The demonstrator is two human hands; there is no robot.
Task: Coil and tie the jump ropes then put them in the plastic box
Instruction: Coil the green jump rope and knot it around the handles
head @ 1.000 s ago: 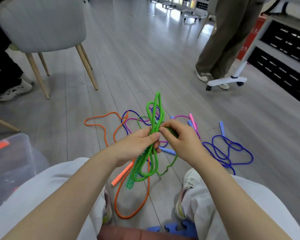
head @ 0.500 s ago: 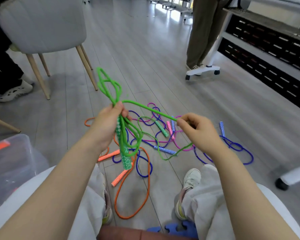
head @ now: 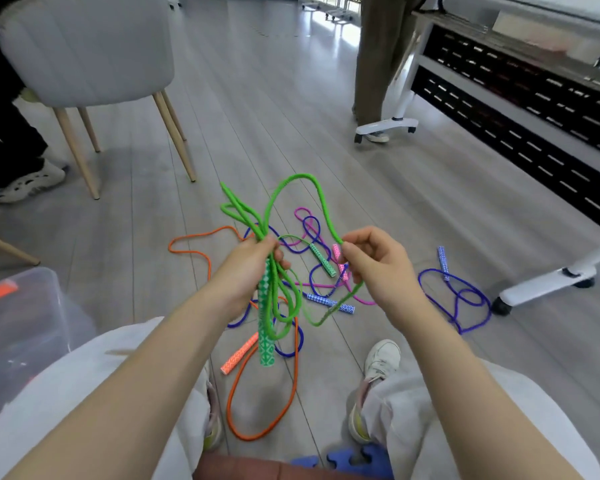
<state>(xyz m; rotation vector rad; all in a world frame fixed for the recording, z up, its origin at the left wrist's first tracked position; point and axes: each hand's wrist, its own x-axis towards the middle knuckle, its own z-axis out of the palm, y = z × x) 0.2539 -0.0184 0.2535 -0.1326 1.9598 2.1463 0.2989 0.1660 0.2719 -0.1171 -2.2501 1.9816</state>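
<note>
My left hand grips a bundle of the green jump rope; several loops stick up above the fist, and one patterned green handle hangs down below it. My right hand pinches a free strand of the same rope, which arcs up between both hands. The second green handle lies on the floor. Orange, blue, purple and pink jump ropes lie tangled on the floor beyond my knees. The clear plastic box stands at my left.
A grey chair with wooden legs stands at the far left, a seated person's shoe beside it. A standing person's legs and a wheeled white table frame are at the back right. Another castor foot sits right.
My hands, apart half a second ago, have moved closer together. The strand that ran taut between them now bows up in a high arc, and the loops above my left fist point up-right.
</note>
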